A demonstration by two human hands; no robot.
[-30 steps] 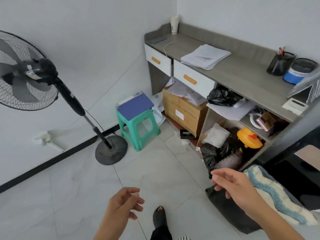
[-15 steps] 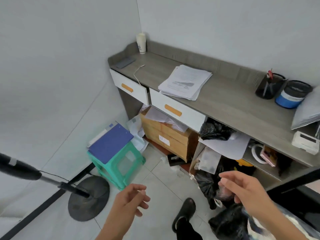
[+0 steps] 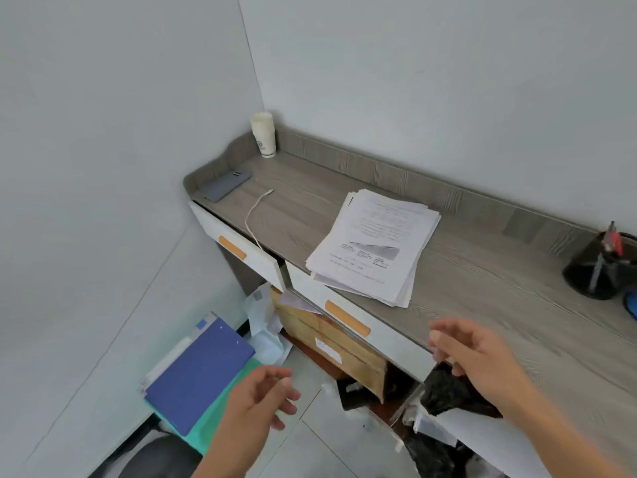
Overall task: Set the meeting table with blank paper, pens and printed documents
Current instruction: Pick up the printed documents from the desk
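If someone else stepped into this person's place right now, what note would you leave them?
Left hand: open, holding nothing, low in front of the desk.
Right hand: open, holding nothing, at the desk's front edge.
Things: the stack of printed documents lies on the desk. The pens stand in the black pen holder at its right end. Blank paper: none I can tell for sure.
Done: nothing picked up.
Left: gather documents, pens and paper, then carry them to the meeting table, which is out of view.
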